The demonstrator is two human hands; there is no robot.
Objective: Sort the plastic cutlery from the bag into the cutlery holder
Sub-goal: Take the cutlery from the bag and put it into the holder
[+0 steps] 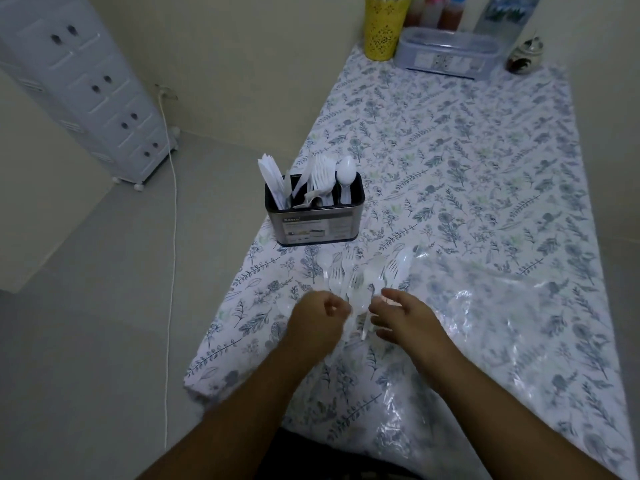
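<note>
A dark cutlery holder (313, 225) stands near the table's left edge with white plastic knives (273, 181) in its left slot, forks (322, 174) in the middle and a spoon (345, 176) on the right. Several loose white forks and spoons (360, 277) lie fanned out on the cloth just in front of it. My left hand (317, 318) is curled at the handles of this pile, and my right hand (403, 315) pinches handles from the other side. The clear plastic bag (491, 323) lies flat to the right of my hands.
The table (467, 150) has a leaf-patterned cloth. At its far end stand a yellow cup (382, 27), a clear lidded box (446, 51), bottles (434, 10) and a small jar (524, 55). A white drawer unit (86, 84) and a cord (173, 237) are on the floor at left.
</note>
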